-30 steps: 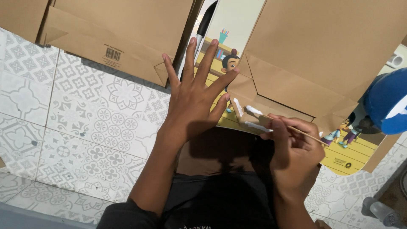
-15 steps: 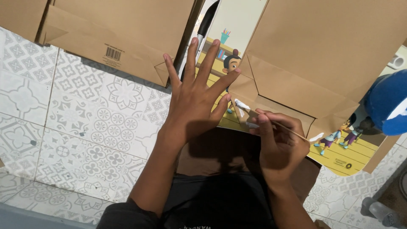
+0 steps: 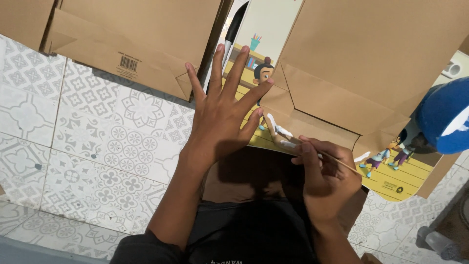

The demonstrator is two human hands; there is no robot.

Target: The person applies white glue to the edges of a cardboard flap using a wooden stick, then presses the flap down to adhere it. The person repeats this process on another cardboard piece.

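While the left hand (image 3: pixel 222 117) is pressing flat with its fingers (image 3: pixel 233 73) spread wide over the brown cardboard flap and the illustrated sheet (image 3: pixel 391 173) beneath it, the right hand (image 3: pixel 325 178) is working just beside it — closed around a thin stick (image 3: pixel 337 161) in a pen-like pinch. Compared with a second ago, the right hand is sitting lower and nearer the body, and the stick's far end, which was reaching out over the yellow part of the sheet, is now drawn in so only a short length is showing past the knuckles. The left hand is holding the same place throughout, palm down and gripping nothing.

White paste (image 3: pixel 281 132) is lying in streaks along the edge of the cardboard (image 3: pixel 337 105), right between the left thumb and the right knuckles, and the streaks are looking longer than before — so, as a judgement, the spreading is moving along that seam toward the person rather than outward. The stick's working tip is hidden behind the right fingers, so whether it is touching the paste at this instant cannot be told.

The sheet with cartoon figures is lying partly under the cardboard on the patterned tile floor (image 3: pixel 97 146). A blue rounded object (image 3: pixel 447 117) is sitting at the right edge, apart from both hands.
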